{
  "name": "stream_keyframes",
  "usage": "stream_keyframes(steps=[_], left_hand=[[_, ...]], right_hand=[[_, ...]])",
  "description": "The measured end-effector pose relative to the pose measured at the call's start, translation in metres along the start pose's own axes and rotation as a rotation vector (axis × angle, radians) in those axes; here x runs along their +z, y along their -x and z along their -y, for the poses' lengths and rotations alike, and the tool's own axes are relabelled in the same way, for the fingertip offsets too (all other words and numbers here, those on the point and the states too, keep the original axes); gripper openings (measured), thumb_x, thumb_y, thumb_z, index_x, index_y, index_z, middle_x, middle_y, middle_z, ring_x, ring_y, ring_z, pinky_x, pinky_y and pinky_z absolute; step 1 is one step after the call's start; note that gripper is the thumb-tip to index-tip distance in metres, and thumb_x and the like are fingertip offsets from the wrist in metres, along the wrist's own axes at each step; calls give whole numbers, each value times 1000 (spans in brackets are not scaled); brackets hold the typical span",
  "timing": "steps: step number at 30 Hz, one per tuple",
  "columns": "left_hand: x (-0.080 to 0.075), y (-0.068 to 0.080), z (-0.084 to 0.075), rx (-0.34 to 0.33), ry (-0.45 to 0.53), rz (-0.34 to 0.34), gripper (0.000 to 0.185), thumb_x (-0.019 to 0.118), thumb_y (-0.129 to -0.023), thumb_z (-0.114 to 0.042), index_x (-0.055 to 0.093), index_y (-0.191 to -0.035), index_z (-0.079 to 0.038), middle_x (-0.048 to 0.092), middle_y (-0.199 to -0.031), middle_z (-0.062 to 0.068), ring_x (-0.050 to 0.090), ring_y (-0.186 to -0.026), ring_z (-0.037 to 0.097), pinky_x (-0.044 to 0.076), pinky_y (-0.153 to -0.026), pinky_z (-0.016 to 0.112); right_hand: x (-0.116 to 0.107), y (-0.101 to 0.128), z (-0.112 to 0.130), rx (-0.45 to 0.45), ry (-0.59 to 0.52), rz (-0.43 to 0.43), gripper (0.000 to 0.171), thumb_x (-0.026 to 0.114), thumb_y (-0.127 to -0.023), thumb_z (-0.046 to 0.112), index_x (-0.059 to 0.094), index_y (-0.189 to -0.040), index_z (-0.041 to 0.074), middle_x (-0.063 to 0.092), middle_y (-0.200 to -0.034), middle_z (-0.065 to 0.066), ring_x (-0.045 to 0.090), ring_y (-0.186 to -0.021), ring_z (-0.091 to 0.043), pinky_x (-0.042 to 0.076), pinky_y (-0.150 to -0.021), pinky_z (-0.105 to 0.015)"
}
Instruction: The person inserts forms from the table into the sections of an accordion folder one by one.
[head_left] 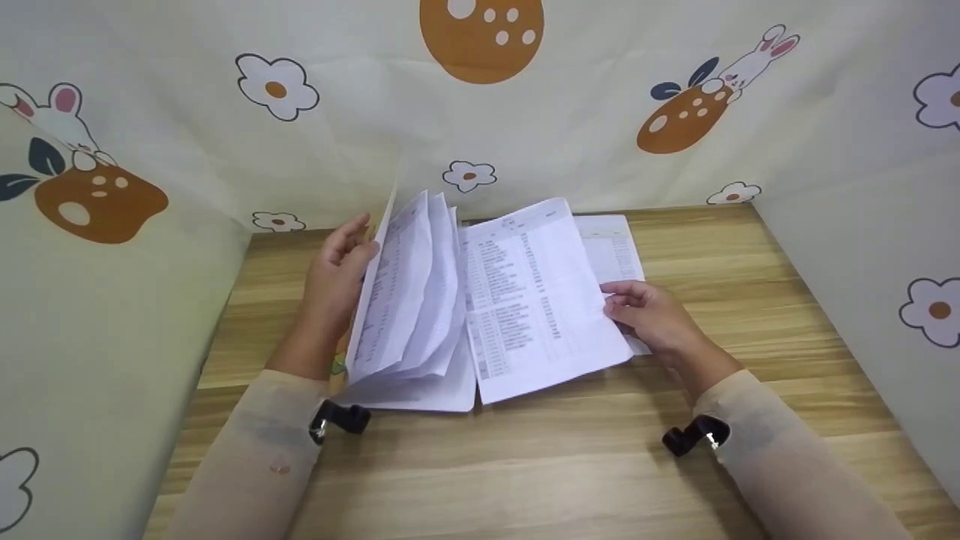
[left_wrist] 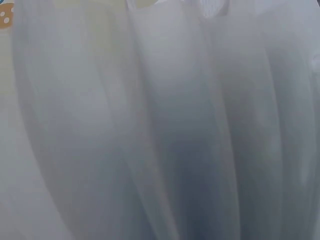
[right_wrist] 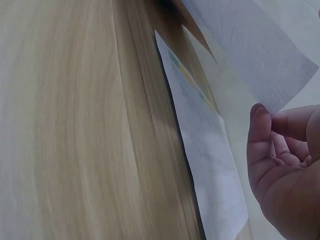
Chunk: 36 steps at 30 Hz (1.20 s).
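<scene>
A booklet with a white inside and printed tables lies open on the wooden table, its left cover raised. My left hand grips that cover at its outer edge, thumb on the edge and fingers behind. Several loose pages fan out beside it; in the left wrist view blurred pages fill the frame. With thumb and finger my right hand pinches the right edge of a printed page, lifted and tilted. Under it shows the right part of the booklet, flat on the table.
The wooden table extends in front of the booklet and to both sides. A cloth backdrop with rabbits, flowers and orange fruit closes off the back and sides. Black camera mounts sit on both sleeved wrists.
</scene>
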<state>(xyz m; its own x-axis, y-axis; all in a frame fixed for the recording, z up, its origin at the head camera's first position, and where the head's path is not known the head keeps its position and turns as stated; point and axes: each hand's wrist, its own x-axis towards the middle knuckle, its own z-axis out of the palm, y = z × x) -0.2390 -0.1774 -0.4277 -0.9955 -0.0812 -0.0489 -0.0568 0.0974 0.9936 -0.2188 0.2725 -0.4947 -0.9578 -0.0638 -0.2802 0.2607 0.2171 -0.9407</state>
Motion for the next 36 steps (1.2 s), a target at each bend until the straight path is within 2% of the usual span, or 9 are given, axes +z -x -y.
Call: stream_keyframes(steps=[4, 11, 13, 18, 21, 24, 29, 36], left_hand=[[1, 0, 1, 2, -2, -6, 55, 58, -106, -36, 50, -160, -33, 52, -147, 7, 53, -127, 23, 51, -107, 41], [5, -2, 2, 9, -11, -21, 54, 60, -105, -34, 54, -158, -31, 53, -137, 2, 54, -120, 19, 51, -100, 31], [5, -2, 3, 10, -10, -24, 53, 60, -105, -34, 54, -158, -30, 54, -136, 2, 54, -121, 21, 51, -102, 35], [5, -2, 3, 10, -4, -23, 53, 59, -105, -33, 54, -158, -30, 54, -142, 4, 54, -126, 23, 50, -109, 42], [5, -1, 3, 8, -3, -24, 53, 59, -105, -33, 53, -158, -30, 53, -147, 5, 53, -125, 18, 49, -111, 41], [4, -2, 3, 6, -2, -21, 53, 59, -106, -33, 53, -158, -31, 53, -147, 5, 52, -127, 18, 49, -112, 42], [4, -1, 3, -3, -15, -19, 53, 60, -106, -35, 53, -158, -34, 53, -142, 3, 53, -127, 24, 50, -109, 42], [4, -1, 3, -7, -12, -25, 54, 60, -105, -35, 52, -159, -33, 53, -140, 3, 55, -122, 21, 52, -102, 35]], right_hand=[[9, -2, 0, -10, -14, 4, 41, 69, -102, 6, 63, -142, -2, 67, -102, 1, 67, -88, -8, 58, -79, -21], [22, -5, 0, -21, -73, 16, 41, 66, -102, 2, 62, -142, -5, 68, -98, 4, 67, -89, -7, 60, -81, -22], [24, -5, 1, -20, -75, 17, 41, 66, -102, 3, 62, -142, -5, 68, -98, 3, 67, -89, -7, 60, -80, -22], [21, -4, 2, -12, -72, 18, 41, 65, -102, 2, 62, -143, -5, 68, -99, 2, 66, -87, -7, 59, -79, -22], [17, -3, 2, -13, -69, 20, 41, 64, -102, 2, 61, -143, -5, 67, -99, 2, 66, -86, -7, 58, -78, -22], [13, -2, 2, -12, -66, 24, 42, 64, -103, 2, 60, -144, -5, 67, -100, 2, 66, -87, -7, 58, -77, -21], [8, -1, 2, 11, -68, 19, 44, 66, -103, 5, 60, -145, -3, 67, -103, 1, 67, -89, -7, 59, -80, -21], [4, -2, 1, -3, -103, 41, 45, 65, -103, 4, 58, -147, -4, 67, -103, 2, 69, -89, -8, 61, -81, -23]])
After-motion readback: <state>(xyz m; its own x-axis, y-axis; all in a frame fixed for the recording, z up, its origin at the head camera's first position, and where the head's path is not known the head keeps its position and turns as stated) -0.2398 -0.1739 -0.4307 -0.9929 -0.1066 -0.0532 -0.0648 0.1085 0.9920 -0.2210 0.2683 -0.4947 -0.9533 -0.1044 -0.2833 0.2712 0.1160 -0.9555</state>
